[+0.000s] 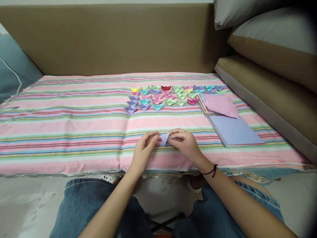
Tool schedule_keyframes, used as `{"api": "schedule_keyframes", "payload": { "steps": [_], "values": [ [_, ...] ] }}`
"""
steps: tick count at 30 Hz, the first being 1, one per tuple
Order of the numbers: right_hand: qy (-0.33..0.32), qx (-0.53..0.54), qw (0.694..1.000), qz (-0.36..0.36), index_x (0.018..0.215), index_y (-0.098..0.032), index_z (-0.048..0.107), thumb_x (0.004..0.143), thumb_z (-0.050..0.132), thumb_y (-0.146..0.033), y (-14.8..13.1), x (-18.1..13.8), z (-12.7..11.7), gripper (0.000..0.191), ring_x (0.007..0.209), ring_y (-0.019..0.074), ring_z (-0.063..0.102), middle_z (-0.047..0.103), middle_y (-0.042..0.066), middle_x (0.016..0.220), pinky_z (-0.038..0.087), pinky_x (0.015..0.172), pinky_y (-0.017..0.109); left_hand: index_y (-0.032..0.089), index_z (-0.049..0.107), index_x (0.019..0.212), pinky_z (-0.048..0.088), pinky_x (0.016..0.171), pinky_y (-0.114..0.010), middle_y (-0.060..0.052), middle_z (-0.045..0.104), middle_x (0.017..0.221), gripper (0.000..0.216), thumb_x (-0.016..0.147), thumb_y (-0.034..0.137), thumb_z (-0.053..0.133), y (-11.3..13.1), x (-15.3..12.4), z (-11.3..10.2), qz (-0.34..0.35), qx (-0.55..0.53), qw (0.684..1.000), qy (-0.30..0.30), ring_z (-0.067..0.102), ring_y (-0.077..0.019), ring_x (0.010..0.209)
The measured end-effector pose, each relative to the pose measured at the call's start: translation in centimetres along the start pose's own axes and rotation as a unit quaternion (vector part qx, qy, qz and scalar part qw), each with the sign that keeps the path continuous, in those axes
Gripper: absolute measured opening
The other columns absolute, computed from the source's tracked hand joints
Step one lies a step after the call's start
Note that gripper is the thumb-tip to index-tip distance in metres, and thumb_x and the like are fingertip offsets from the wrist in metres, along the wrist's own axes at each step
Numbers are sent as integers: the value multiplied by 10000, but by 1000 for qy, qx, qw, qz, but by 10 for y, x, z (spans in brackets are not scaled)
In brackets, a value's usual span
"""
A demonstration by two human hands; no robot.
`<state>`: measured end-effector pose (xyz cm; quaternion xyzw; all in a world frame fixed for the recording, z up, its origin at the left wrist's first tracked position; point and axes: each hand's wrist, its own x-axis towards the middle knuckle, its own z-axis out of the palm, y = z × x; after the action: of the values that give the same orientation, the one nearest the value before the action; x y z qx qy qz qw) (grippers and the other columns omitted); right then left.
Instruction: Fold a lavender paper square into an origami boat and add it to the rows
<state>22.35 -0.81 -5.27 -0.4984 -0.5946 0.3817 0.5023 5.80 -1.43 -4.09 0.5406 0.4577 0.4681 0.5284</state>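
Observation:
A small piece of folded lavender paper (164, 138), with a pointed triangular face, is held up between my two hands just above the striped cloth. My left hand (145, 145) pinches its left side between thumb and fingers. On the opposite side, my right hand (185, 143) grips the paper the same way, a black cord around that wrist. Beyond them lie several rows of folded paper boats (158, 99) in purple, pink, green, blue, yellow and red. The fingers cover the outer edges of the held paper.
A pad of lavender paper sheets (237, 130) lies to the right, with a smaller pink-topped stack (221, 105) overlapping it. The striped cloth (61, 125) covers the seat. Brown cushions (267, 86) line the right side, and a brown backrest (119, 39) closes off the back.

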Motion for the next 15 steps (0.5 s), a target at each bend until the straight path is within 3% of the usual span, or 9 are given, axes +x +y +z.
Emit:
{"api": "schedule_keyframes", "payload": {
  "steps": [5,15],
  "values": [
    [28,113,992,58,601,-203,699,625,738,-330,-5,-1,3,135,804,180,587,590,39,844,473,699,308,182,647,1067,481,951,-365,-67,684,1112,434,652,241,761,-8,2,3,-5,-119,991,-54,624,-232,1051],
    [-23,78,996,44,602,-197,637,646,668,-229,-5,-5,9,62,762,173,569,596,26,749,460,681,300,155,664,943,543,850,-392,-64,724,923,468,511,213,836,-10,0,6,-15,-123,992,-21,683,-231,862]
  ]
}}
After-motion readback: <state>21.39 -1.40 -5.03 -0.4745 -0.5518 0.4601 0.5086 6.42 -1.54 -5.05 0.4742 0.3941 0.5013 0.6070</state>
